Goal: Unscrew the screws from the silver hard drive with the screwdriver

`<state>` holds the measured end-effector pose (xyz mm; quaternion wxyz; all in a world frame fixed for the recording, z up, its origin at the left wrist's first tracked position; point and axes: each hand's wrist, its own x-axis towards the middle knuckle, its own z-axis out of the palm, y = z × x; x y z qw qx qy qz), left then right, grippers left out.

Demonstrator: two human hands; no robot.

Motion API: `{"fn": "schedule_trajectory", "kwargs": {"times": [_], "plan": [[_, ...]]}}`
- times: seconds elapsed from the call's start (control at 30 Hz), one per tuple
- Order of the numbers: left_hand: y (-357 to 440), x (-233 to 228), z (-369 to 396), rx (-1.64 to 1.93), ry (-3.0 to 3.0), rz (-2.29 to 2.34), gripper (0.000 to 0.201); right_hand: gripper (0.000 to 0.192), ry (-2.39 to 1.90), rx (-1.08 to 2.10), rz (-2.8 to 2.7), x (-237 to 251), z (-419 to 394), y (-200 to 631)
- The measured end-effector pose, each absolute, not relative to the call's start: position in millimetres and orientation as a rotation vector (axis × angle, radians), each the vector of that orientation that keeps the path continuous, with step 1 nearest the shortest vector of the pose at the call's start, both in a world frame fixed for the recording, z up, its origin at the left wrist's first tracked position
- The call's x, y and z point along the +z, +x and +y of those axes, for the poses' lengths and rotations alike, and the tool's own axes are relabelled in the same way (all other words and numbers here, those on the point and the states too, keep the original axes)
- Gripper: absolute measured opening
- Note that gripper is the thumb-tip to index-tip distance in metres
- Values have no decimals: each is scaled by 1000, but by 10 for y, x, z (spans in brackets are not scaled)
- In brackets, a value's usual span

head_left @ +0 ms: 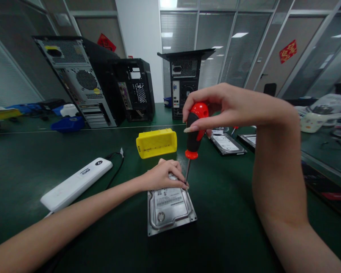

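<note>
A silver hard drive (172, 208) with a printed label lies flat on the green table in front of me. My left hand (166, 175) is closed over its far end, covering part of the label. The left thumb and forefinger come together right at the tip of the screwdriver; whether a screw sits between them is hidden. My right hand (213, 108) grips the red and black handle of the screwdriver (193, 132) from above. Its shaft points down, slightly tilted, to the drive's far right edge.
Beyond the drive stands a yellow bin (157, 144). A white power strip (76, 184) with a black cable lies at left. More hard drives (226, 144) are at right. Computer cases (98, 81) line the back, with a blue bin (67, 124) beside them.
</note>
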<state>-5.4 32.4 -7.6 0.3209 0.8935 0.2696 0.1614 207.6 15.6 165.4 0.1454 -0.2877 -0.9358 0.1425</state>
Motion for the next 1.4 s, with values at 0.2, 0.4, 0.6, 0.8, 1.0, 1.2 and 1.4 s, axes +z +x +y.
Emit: {"fn": "schedule_trajectory", "kwargs": {"times": [0.2, 0.4, 0.6, 0.8, 1.0, 1.2, 1.4], "plan": [[-41, -73, 326, 407, 2365, 718, 14, 36, -716, 388, -2687, 1628, 194, 2068], [-50, -88, 333, 427, 2364, 702, 14, 34, -723, 376, -2705, 1639, 181, 2067], [-40, -107, 298, 455, 2366, 736, 16, 34, -739, 417, -2683, 1632, 178, 2038], [-86, -82, 314, 474, 2338, 731, 16, 38, -798, 371, -2632, 1604, 186, 1981], [-170, -61, 395, 469, 2317, 624, 15, 35, -646, 187, -2685, 1608, 108, 1870], [-156, -71, 335, 452, 2352, 624, 13, 32, -632, 128, -2664, 1666, -27, 1919], [-168, -89, 331, 423, 2389, 630, 15, 30, -723, 148, -2596, 1674, 32, 2057]]}}
